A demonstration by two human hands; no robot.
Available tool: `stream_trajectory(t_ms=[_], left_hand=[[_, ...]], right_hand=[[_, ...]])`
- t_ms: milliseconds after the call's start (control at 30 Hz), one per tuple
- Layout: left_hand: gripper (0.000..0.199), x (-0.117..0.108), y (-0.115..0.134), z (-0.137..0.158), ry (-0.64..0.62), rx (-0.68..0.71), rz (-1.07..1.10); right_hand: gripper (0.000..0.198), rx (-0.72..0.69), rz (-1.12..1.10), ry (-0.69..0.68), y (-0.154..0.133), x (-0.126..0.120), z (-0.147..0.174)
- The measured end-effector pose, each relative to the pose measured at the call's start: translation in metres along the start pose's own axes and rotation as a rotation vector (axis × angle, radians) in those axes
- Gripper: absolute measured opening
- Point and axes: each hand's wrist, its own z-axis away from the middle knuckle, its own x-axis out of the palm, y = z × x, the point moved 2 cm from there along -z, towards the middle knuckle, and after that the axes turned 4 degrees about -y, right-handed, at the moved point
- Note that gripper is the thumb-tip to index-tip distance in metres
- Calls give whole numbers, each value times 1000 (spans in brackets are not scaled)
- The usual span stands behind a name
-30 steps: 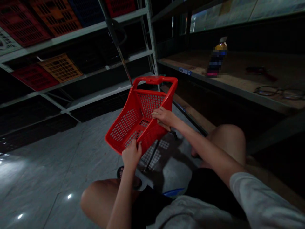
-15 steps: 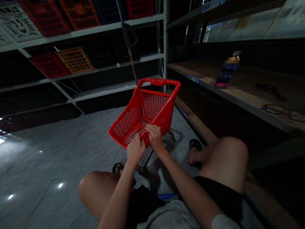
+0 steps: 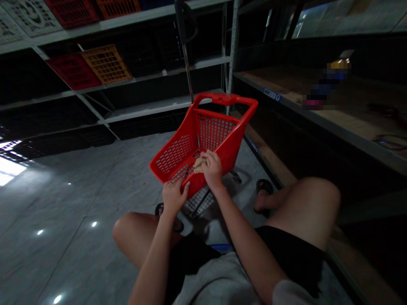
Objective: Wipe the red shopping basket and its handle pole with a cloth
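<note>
Two hands work at the near side of a red shopping cart [image 3: 229, 146], which stands upright on the grey floor [image 3: 130, 169] between the person's legs and the racks. The right hand [image 3: 212, 168] has its grip closed around a crumpled beige cloth [image 3: 199, 164], pinching it at the near rim. The left hand [image 3: 173, 197] lies over the same rim towards the cart's front, thumb apart from the fingers; whether its grip is pressed tight, I cannot tell.

Work on the cart seems to be under way, judging by the cloth at its rim, but nothing on the plastic marks which parts are done and which are left. Inside the basket, mesh walls and a slotted bottom show, partly hidden by the right hand. On the rack, a red crate [image 3: 74, 70] sits beside an orange crate [image 3: 110, 63]; in this dim light, their contents cannot fairly be judged.
</note>
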Motion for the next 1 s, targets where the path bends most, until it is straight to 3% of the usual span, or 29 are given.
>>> stream_trajectory(t_ms=[133, 233, 300, 400, 500, 567, 700, 833, 900, 1000], left_hand=[[48, 2, 11, 5, 20, 25, -1], [50, 3, 11, 6, 45, 26, -4], [50, 5, 10, 6, 43, 19, -8], [49, 7, 11, 6, 27, 17, 8], [48, 7, 15, 6, 28, 12, 28], [47, 6, 16, 7, 27, 1, 32], [46, 6, 17, 8, 48, 6, 39], [43, 9, 15, 8, 145, 58, 55], [42, 11, 14, 8, 207, 91, 65], [41, 14, 13, 7, 264, 125, 73]], right_hand=[[27, 124, 153, -11, 35, 28, 100], [38, 208, 126, -2, 58, 31, 142], [32, 253, 76, 34, 62, 24, 139], [27, 294, -26, 88, 48, 8, 98], [37, 270, -160, 112, 25, -3, 52], [37, 224, -172, 108, 18, -6, 40], [38, 213, 21, 67, 42, 0, 73], [43, 381, 6, 67, 69, 9, 113], [36, 435, -95, 94, 63, 6, 106], [27, 418, -257, 114, 31, -7, 69]])
